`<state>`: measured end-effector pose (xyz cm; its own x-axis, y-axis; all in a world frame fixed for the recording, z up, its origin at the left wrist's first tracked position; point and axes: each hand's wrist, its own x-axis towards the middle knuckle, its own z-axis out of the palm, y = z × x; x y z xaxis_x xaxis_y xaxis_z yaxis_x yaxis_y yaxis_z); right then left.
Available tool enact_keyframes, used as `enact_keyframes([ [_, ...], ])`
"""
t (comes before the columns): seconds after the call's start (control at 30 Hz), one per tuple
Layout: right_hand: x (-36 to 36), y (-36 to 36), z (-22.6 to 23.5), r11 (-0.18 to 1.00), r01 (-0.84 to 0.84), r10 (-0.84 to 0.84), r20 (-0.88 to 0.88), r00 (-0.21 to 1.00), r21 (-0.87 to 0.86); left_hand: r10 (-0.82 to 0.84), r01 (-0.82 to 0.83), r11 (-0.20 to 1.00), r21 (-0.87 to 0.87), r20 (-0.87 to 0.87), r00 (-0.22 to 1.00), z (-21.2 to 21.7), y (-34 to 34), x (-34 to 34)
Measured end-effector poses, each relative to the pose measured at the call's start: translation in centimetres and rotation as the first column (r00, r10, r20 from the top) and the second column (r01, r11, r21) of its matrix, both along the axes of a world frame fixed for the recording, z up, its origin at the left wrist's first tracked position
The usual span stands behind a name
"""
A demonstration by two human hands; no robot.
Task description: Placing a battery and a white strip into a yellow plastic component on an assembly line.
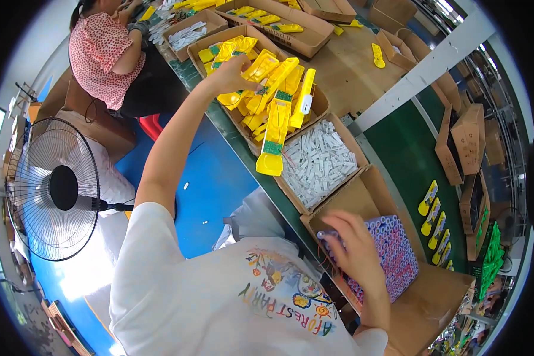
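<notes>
My left hand [232, 76] reaches into a cardboard box of yellow plastic housings, its fingers and thumb around a yellow housing [261, 65] at the top of the pile. Several housings carry green circuit boards and thin wires; one long yellow housing [276, 127] lies across the box's near edge. My right hand [353, 246] is above a carton of purple cylindrical batteries [394, 249]. Its bent fingers, slightly blurred, close around a battery [323, 235] whose end shows at the fingertips.
Between my hands stands a box of small white plastic parts [319, 163]. Yellow assemblies [434, 222] lie in a row on the green bench to the right. A black fan [53, 188] stands left, and a co-worker [104, 56] sits at the far left of the bench.
</notes>
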<state>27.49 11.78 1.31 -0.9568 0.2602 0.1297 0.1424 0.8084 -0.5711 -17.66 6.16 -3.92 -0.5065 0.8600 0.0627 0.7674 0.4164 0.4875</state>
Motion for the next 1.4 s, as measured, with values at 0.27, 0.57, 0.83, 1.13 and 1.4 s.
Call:
enact_keyframes([
  [0.27, -15.4, 0.1, -5.2, 0.718, -0.245, 0.399, -0.098, 0.912, 0.652, 0.368, -0.106, 0.875, 0.472, -0.507, 0.780, 0.8, -2.6, 4.9],
  [0.57, -6.9, -2.8, -2.9, 0.828, -0.052, 0.300, -0.363, 0.882, 0.558, -0.449, -0.553, 0.807, 0.209, 0.825, -0.343, 1.5, -9.1, 25.3],
  [0.83, -1.7, -1.3, -1.7, 0.960, 0.012, -0.106, -0.325, 0.940, -0.279, -0.398, -0.297, 0.906, 0.302, 0.849, -0.347, -0.2, -6.6, 26.7],
  [1.13, -0.7, -1.3, -2.4, 0.592, 0.133, -0.462, -0.199, 0.865, -0.795, -0.510, 0.097, 0.851, 0.517, 0.856, -0.089, -0.8, -5.6, 28.7],
  [1.4, -0.9, -1.2, -2.4, 0.609, 0.191, -0.581, -0.269, 0.768, -0.770, -0.486, -0.266, 0.873, 0.409, 0.771, -0.412, -0.5, -5.2, 29.4],
])
